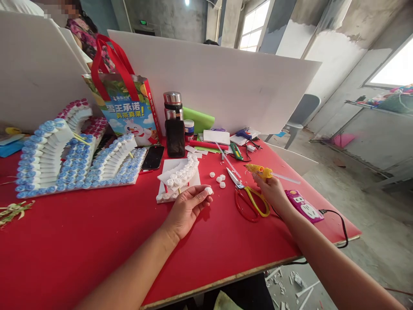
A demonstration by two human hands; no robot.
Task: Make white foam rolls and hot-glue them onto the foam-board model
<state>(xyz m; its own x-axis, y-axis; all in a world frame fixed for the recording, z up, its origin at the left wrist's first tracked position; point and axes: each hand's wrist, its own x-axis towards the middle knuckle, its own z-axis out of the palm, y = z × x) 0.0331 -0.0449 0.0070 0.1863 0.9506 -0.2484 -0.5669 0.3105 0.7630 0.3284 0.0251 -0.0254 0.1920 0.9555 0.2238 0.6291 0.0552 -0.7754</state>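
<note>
Between the thumb and fingers of my left hand (190, 209) is a small white paper rose (208, 190). Just behind that hand stands a white foam model (179, 174) with white roses along its curved top and small red posts below. My right hand (272, 189) is closed around a yellow hot glue gun (260, 170), its nozzle pointing left and a clear glue stick (286, 178) out of its back. Several loose white roses (222, 178) lie between my hands. Scissors (250, 200) with one red and one yellow handle rest by my right wrist.
Blue-and-white flowered foam models (61, 155) fill the left. A shopping bag (129, 107), steel flask (173, 105), phones (153, 157), green cutter (236, 151) and blue glue gun (244, 133) stand or lie behind. A purple power strip (303, 206) with a cord sits near the right edge. A person (84, 36) is behind boards.
</note>
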